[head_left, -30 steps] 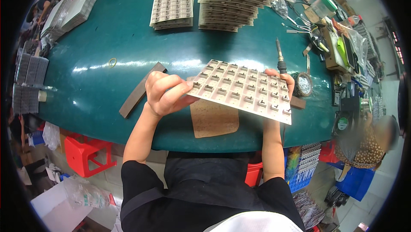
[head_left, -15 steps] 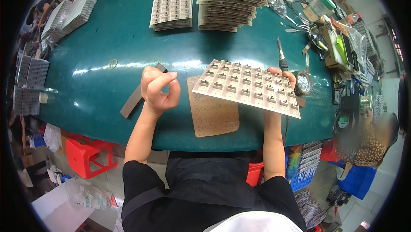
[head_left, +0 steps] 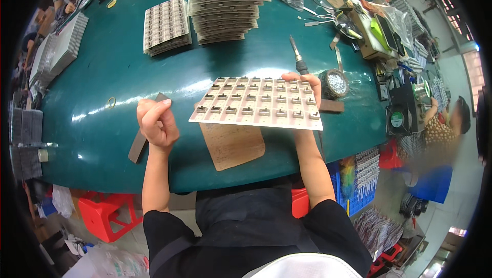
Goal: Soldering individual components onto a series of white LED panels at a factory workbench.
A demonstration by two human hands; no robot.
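My right hand point(head_left: 313, 86) grips the far right corner of a pale circuit board panel point(head_left: 259, 104), holding it tilted above the table. Rows of small metal-and-black switch-like parts stand on its upper face. Below it, partly covered, lies a worn brown board point(head_left: 233, 147). To the left, my left hand point(head_left: 158, 124) is raised with the fingers curled and pinched together; whether anything small is in them cannot be made out. Behind that hand a dark flat bar point(head_left: 137, 147) rests on the table. A soldering iron point(head_left: 297, 57) lies just beyond my right hand.
A tall stack of similar panels point(head_left: 225, 16) and a lower stack point(head_left: 166, 25) stand at the back of the green table point(head_left: 102, 139). At right are a round tin point(head_left: 335, 84), a brown bar point(head_left: 332, 106), and a box of tools. Grey stacks point(head_left: 25, 129) line the left edge.
The view has turned, so the table's things sit further left. The panel has been tilted and levelled, its near edge now almost horizontal. My left hand stays raised and curled.
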